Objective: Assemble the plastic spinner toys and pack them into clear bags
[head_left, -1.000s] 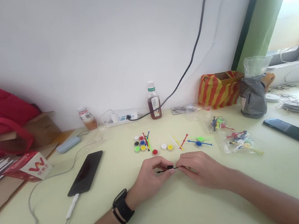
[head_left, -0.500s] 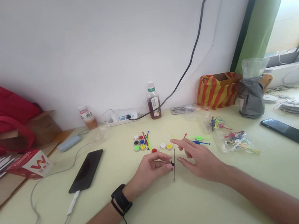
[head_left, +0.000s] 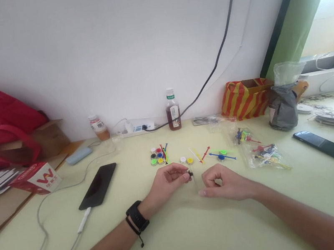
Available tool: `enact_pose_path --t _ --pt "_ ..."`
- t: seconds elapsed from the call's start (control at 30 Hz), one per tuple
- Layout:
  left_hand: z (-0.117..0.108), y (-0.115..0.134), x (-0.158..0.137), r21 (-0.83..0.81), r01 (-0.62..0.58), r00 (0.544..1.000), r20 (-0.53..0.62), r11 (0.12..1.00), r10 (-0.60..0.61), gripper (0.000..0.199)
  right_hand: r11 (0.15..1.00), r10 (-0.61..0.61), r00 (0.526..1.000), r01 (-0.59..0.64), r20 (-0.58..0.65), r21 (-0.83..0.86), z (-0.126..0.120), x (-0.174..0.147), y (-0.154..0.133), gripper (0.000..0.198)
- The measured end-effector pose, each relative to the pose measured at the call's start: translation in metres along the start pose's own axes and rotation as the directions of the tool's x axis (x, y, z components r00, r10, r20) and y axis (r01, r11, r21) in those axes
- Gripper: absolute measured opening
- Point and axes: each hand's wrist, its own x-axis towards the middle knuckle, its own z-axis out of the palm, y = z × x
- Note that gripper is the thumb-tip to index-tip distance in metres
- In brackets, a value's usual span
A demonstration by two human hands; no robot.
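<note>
My left hand (head_left: 173,177) pinches a small black spinner piece (head_left: 190,173) between thumb and fingertips. A faint, smeared streak beside it is where the spinner's thin arrow shows. My right hand (head_left: 225,183) is just to the right, fingers curled in and thumb stretched towards the spinner, with nothing visible in it. Beyond my hands lie a white disc (head_left: 183,160) and a yellow disc (head_left: 190,161). Thin plastic arrows (head_left: 206,154) in red, yellow and white rest beside them. A blue arrow spinner (head_left: 221,157) lies near a green disc (head_left: 223,152).
Several coloured discs (head_left: 159,155) and arrows sit at the back. Clear bags of parts (head_left: 265,156) are on the right. A drink bottle (head_left: 173,111) and power strip (head_left: 142,128) stand by the wall. Phones lie left (head_left: 98,185) and right (head_left: 325,145).
My right hand's outstretched fingers have curled in. The dark arrow on the held spinner, sharp before, is now a faint blur. My left hand keeps its pinch.
</note>
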Motion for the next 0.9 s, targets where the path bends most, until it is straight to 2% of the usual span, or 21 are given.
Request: enact_pose_path --t 0.1,0.17,0.53,0.67,0.73,0.8,0.9 --pt "0.000 -0.001 -0.001 0.031 0.009 1.000 -0.014 0.999 -0.008 0.028 0.999 0.035 0.990 -0.031 -0.136 0.030 0.003 0.003 -0.002 0.039" --pt "0.001 -0.001 -0.002 0.055 0.008 1.000 -0.002 0.998 -0.008 0.027 0.999 0.044 0.983 -0.037 -0.180 0.039 0.006 0.005 -0.001 0.027" --pt "0.005 -0.003 -0.006 0.126 0.007 0.997 0.076 0.992 -0.017 0.030 0.998 0.062 0.987 -0.057 -0.145 0.041 0.014 0.005 -0.001 0.015" --pt "0.009 -0.001 -0.009 0.230 -0.043 0.994 0.106 0.972 0.019 0.030 0.998 0.028 0.987 -0.018 -0.159 0.059 0.014 0.006 -0.001 0.007" --pt "0.010 0.002 -0.010 0.358 -0.089 0.995 0.080 0.930 0.065 0.029 1.000 0.009 0.981 -0.004 -0.196 0.025 0.011 0.005 0.001 0.005" --pt "0.008 0.004 -0.010 0.523 -0.141 0.988 0.024 0.840 0.150 0.026 0.998 0.007 0.965 -0.025 -0.264 -0.064 0.007 0.005 0.003 0.004" --pt "0.002 0.003 -0.008 0.728 -0.215 0.947 -0.006 0.651 0.320 0.018 0.929 -0.054 0.898 -0.115 -0.437 -0.353 -0.002 0.003 0.006 0.004"
